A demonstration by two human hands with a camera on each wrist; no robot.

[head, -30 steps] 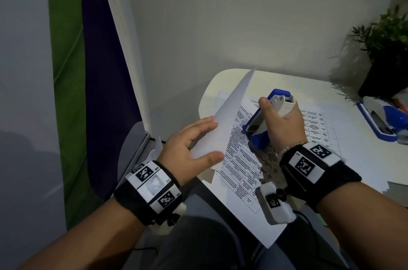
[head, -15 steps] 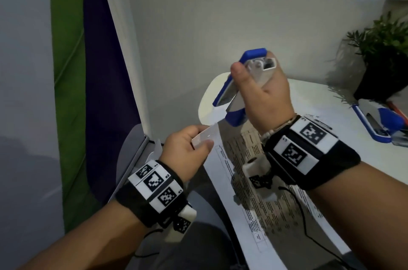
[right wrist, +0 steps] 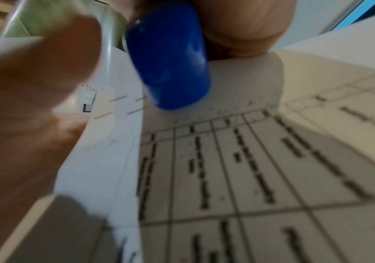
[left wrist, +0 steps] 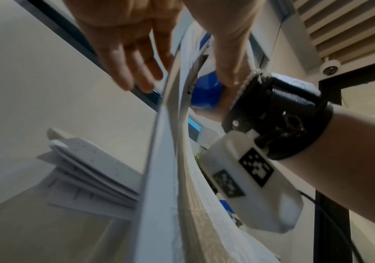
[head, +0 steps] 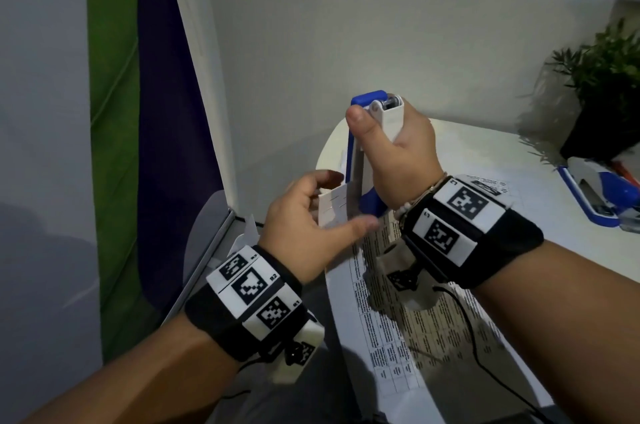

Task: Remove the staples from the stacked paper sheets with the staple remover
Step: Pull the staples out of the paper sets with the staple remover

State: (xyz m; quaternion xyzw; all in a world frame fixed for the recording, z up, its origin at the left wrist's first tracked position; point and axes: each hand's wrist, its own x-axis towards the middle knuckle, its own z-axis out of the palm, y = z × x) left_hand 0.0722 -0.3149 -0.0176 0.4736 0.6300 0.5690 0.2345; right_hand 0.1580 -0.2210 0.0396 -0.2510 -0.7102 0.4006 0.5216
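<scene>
Fingers of the right hand (head: 401, 160) are wrapped round the staple remover (head: 388, 115), with the thumb lying up its side. The tool stands nearly upright, its blue end low against the sheet's top edge. The left hand (head: 304, 222) pinches the stapled corner of the paper sheets (head: 391, 330): the thumb lies across the front, and the fingers (left wrist: 134, 71), fairly straight, lie behind. Several staples (right wrist: 117, 98) sit in rows on that corner, just beside the tool's blue tip. The printed sheets run from the raised corner down towards the person, over the edge of the white table (head: 485, 153). A blue and white stapler (head: 602, 195) lies well to the right, near a potted plant (head: 606, 84).
</scene>
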